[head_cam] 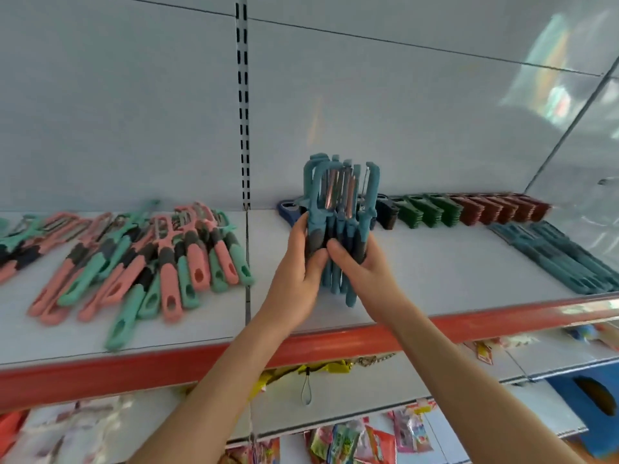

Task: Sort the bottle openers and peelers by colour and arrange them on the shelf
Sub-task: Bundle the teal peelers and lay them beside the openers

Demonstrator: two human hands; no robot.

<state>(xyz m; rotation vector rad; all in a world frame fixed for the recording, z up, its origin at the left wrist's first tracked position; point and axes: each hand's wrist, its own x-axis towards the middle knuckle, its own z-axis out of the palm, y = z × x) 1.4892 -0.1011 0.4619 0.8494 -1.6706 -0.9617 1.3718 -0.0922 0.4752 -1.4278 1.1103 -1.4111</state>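
Head camera: two hands hold one bundle of blue peelers (338, 195) upright over the middle of the shelf (435, 262), blades up, handle ends pointing down just above the shelf surface. At least five blade heads show in the bundle; the handles overlap too much for an exact count. The left hand (301, 259) wraps its fingers round the handles from the left side. The right hand (358, 266) grips them from the right, thumb laid across the front and fingers curled behind.

On the left part of the shelf lies one loose pile of pink and mint-green peelers (150, 259), both colours mixed and crossing one another, well over a dozen in all. Along the back wall, behind and to the right of the bundle, runs one row of bottle openers (469, 209) in four colour groups: blue, black, green, then red-brown; the single pieces are too blurred to count. Near the right end, more blue peelers (562, 259) lie flat side by side in a neat row. A red edge strip (335, 346) runs along the shelf front.
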